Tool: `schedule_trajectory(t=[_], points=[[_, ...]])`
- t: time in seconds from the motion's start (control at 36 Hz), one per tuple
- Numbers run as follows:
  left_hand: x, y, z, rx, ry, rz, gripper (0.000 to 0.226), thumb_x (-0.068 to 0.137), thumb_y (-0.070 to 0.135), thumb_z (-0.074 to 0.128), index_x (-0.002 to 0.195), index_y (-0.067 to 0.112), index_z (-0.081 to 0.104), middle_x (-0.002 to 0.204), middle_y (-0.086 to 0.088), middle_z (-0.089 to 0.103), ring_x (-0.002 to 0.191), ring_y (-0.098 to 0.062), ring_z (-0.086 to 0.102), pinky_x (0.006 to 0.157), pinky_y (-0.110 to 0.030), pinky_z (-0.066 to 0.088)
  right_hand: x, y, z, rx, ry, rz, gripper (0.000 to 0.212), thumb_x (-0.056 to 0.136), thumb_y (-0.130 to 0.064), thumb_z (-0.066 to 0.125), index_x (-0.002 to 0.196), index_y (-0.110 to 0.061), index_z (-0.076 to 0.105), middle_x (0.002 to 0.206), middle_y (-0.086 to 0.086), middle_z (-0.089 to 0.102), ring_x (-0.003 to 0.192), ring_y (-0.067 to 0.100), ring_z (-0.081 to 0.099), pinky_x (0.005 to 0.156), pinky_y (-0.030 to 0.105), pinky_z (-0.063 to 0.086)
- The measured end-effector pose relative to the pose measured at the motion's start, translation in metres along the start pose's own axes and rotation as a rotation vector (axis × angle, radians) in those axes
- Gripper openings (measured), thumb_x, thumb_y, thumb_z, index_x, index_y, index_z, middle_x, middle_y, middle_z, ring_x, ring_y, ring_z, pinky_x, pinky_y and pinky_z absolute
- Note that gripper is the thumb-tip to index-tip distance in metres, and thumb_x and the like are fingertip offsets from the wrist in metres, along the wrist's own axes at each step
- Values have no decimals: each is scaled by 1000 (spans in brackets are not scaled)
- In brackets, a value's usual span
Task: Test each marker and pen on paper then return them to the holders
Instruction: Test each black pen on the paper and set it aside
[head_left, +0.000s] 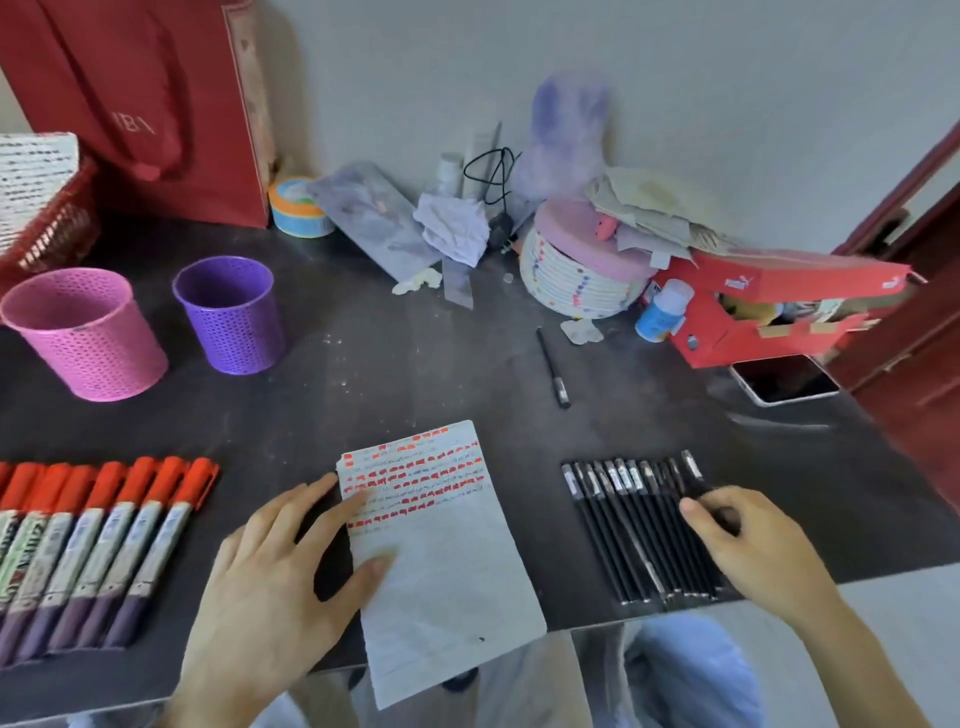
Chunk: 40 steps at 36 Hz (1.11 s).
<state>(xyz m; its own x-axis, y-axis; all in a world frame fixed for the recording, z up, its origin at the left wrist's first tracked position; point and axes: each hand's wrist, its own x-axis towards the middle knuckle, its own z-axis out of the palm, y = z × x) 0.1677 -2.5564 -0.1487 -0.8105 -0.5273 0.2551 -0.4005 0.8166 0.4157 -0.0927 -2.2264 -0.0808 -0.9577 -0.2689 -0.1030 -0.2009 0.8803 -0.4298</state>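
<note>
Left hand steadies the test paper while the right hand takes a black pen from the row.

On the dark counter (415, 364), a row of red-capped markers (98, 545) lies at the near left; behind it stand a pink holder (83, 332) and a purple holder (231, 317), both upright. The left hand (270, 587) rests flat, its grip released, fingers straight on the left edge of the paper (441, 551), whose upper half carries rows of red marks. A single black pen (553, 367) lies apart beyond the paper. At the near right the black pens (634, 530) lie side by side; the right hand (748, 545) has its grip pinching the rightmost pen (693, 470), its far end angled away from the others.
</note>
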Motion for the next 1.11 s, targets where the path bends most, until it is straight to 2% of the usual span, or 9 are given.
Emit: schedule_trajectory(t=[0.31, 0.53, 0.61, 0.75, 0.86, 0.92, 0.97, 1.03, 1.11], points=[[0, 1, -2, 1, -14, -9, 65, 82, 75, 44, 131, 37, 64, 145, 13, 52, 132, -18, 47, 100, -44, 43, 43, -48, 15, 21, 181, -83, 23, 92, -45, 66, 97, -22, 61, 98, -1, 65, 97, 26, 62, 84, 37, 45], [0, 4, -8, 2, -57, -17, 59, 85, 71, 44, 135, 44, 60, 147, 12, 52, 134, -16, 48, 101, -39, 42, 130, -132, 52, -25, -3, -129, 58, 94, -60, 56, 127, -12, 58, 121, 6, 67, 116, 32, 62, 91, 40, 47], [1, 7, -10, -17, -54, -11, 57, 85, 67, 47, 133, 41, 63, 144, 9, 55, 130, -19, 53, 98, -38, 44, 145, -147, 65, -157, -46, -149, 54, 97, -57, 54, 118, -8, 59, 119, 14, 66, 109, 36, 63, 84, 39, 48], [1, 10, -16, -93, -31, -24, 53, 84, 64, 50, 128, 41, 66, 145, 11, 53, 126, -15, 55, 97, -35, 42, 151, -158, 73, -231, -135, -123, 42, 105, -33, 47, 123, 4, 54, 124, 23, 65, 115, 40, 61, 84, 37, 45], [5, 13, -21, -216, 23, -93, 50, 83, 62, 50, 123, 38, 68, 141, 12, 54, 121, -18, 58, 92, -40, 48, 127, -166, 65, 226, -269, -130, 28, 104, -19, 48, 89, -2, 66, 85, 12, 74, 81, 28, 67, 80, 41, 55], [7, 18, -24, -275, 65, -103, 47, 84, 61, 50, 122, 39, 68, 137, 19, 54, 119, -14, 56, 92, -39, 48, 101, -172, 61, 526, -299, -129, 12, 104, -17, 51, 98, -15, 60, 71, 1, 70, 66, 16, 63, 71, 36, 53], [8, 27, -26, -324, 87, -97, 41, 85, 61, 51, 121, 45, 64, 131, 29, 54, 120, -2, 51, 92, -29, 46, 70, -178, 59, 693, -296, -157, 9, 105, -19, 53, 113, -23, 54, 81, 2, 72, 64, 8, 65, 66, 26, 54], [9, 38, -29, -354, 47, -99, 40, 85, 66, 49, 122, 52, 56, 125, 37, 53, 121, 5, 48, 90, -18, 42, 37, -179, 61, 829, -311, -207, 12, 106, -17, 53, 109, -19, 65, 82, 2, 74, 68, 5, 69, 63, 20, 55], [11, 55, -31, -436, -76, -91, 43, 84, 74, 44, 125, 61, 44, 120, 41, 55, 104, 10, 56, 81, -17, 44, -12, -178, 67, 962, -359, -284, 15, 104, -12, 57, 110, -15, 71, 93, 1, 78, 86, 14, 74, 75, 29, 61]])
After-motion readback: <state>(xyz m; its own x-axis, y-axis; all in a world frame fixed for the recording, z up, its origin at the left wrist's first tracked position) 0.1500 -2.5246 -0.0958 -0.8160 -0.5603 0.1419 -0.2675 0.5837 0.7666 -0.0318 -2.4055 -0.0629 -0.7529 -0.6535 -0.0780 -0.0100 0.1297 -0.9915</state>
